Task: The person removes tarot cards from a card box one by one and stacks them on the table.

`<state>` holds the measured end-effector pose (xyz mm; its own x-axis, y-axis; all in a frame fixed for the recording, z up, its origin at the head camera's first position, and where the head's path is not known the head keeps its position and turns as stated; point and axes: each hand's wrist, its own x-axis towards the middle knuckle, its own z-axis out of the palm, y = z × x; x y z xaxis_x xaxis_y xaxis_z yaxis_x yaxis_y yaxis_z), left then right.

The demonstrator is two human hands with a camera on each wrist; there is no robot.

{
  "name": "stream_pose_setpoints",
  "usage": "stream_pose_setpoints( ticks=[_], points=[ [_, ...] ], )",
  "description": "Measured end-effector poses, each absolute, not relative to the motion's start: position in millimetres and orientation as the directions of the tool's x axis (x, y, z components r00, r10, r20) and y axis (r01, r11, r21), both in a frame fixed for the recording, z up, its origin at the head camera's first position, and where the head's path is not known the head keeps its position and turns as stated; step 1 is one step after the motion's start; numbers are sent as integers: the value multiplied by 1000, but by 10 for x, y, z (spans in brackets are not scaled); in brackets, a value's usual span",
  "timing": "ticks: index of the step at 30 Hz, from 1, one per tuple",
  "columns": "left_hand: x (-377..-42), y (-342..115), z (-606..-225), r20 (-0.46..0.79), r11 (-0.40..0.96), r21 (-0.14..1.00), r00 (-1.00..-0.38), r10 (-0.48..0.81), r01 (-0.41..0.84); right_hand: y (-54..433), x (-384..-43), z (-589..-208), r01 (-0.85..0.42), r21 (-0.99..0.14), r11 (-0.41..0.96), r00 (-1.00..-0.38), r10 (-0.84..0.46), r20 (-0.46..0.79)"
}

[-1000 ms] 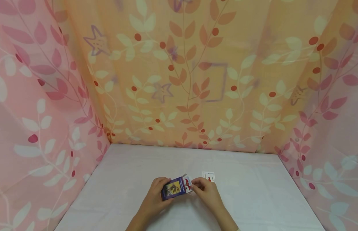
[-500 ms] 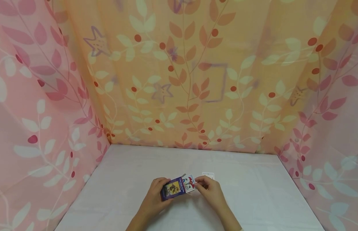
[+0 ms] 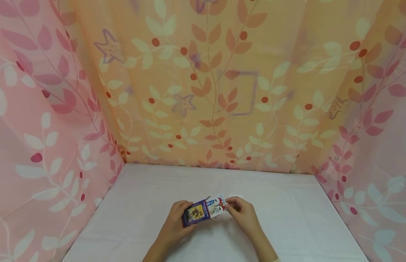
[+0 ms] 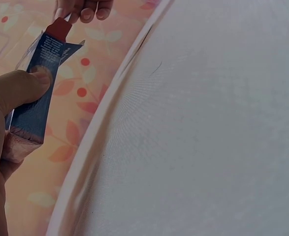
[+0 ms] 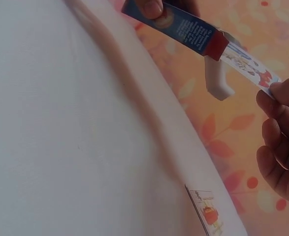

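My left hand (image 3: 176, 222) grips a dark blue card box (image 3: 195, 214) with a yellow picture on its front, the thumb along one narrow side in the left wrist view. From the box's opened end a picture card (image 3: 217, 205) with red and blue figures sticks out, its inner end hidden inside. The right hand (image 3: 243, 216) pinches the outer end of that card (image 5: 247, 64) between thumb and forefinger, its other fingers loosely curled. Another card (image 5: 209, 211) lies face up on the white table, mostly hidden behind the right hand in the head view.
The white-covered table (image 3: 150, 189) runs back to an orange leaf-patterned curtain (image 3: 206, 91). Pink patterned curtains (image 3: 59, 120) stand along both sides. An opened white flap (image 5: 217, 81) hangs from the box's end in the right wrist view.
The right hand has moved to the right, drawing the picture card farther out of the box. The left hand and the box have stayed nearly still. The card on the table is more covered.
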<state>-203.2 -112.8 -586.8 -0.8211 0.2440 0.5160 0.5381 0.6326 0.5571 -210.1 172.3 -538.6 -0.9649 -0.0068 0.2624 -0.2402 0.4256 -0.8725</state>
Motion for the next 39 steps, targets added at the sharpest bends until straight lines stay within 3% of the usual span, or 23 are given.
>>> stream_pose_setpoints(
  ticks=[11, 26, 39],
  points=[
    [-2043, -1136, -5874, 537, 631, 536, -803, 258, 561, 1811, -2112, -5355, -235, -872, 430, -963, 17, 268],
    [-2023, -1125, -5847, 463, 631, 603, -858, 223, 488, 1923, -2125, -5300, -203, -878, 433, -965, 66, 255],
    [-2022, -1127, -5842, 476, 622, 600, -849, 228, 503, 2014, -2140, -5298, -177, -878, 445, -966, 92, 242]
  ],
)
